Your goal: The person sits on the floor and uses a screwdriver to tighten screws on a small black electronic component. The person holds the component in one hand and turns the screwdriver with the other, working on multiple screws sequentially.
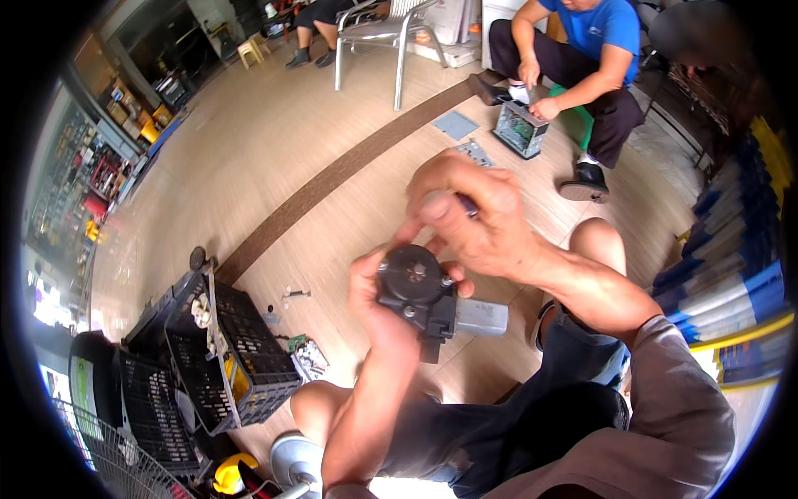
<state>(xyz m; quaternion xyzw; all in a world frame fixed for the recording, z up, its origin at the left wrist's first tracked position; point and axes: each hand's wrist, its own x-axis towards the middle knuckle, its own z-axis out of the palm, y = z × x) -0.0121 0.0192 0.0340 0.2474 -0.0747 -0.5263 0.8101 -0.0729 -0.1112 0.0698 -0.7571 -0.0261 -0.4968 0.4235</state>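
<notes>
My left hand [378, 308] grips a small black motor [420, 291] with a round gear housing and a grey metal can sticking out to the right. It holds the motor up in front of me, over my knees. My right hand [470, 218] is closed around a thin tool with a dark handle [467, 205], its fingers curled just above the round housing. The tool's tip is hidden behind my fingers.
A black plastic crate [241, 353] with parts stands on the wooden floor at my lower left, small loose pieces beside it. Across from me a person in a blue shirt [594, 33] crouches over a grey box-shaped unit [519, 129]. A metal chair [386, 37] stands behind.
</notes>
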